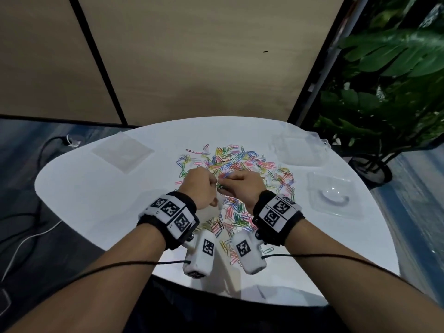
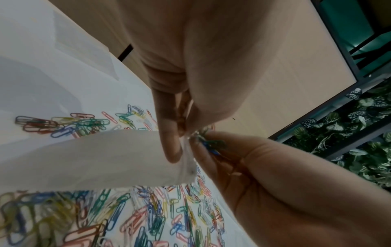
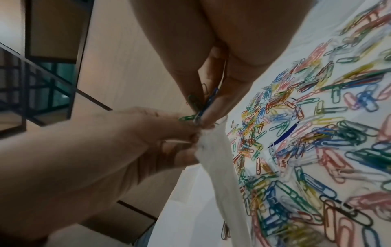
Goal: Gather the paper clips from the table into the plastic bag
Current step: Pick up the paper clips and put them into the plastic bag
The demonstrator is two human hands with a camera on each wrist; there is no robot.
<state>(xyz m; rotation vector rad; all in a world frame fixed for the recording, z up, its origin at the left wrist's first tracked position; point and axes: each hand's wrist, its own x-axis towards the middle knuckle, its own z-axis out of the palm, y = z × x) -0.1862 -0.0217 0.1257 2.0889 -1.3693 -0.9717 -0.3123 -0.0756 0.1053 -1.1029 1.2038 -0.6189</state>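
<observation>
Pinched between right hand (image 3: 211, 70) fingertips: a few green and blue paper clips (image 3: 200, 107), held at the mouth of the plastic bag (image 2: 105, 155). Bag rim is gripped by left hand (image 2: 180, 66). Loose coloured clips (image 1: 240, 159) are scattered on the white table (image 1: 96, 188), chiefly at 12 o'clock of the hands.

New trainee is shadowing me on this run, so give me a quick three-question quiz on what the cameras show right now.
1. True or false: the left hand pinches the top edge of the plastic bag.
2. What does the right hand hold? A) a few paper clips B) a pen C) nothing
3. Fill in: most paper clips lie loose on the ____.

Key: 1 true. 2 A; the held paper clips sit right at the bag's mouth. 3 table.
</observation>
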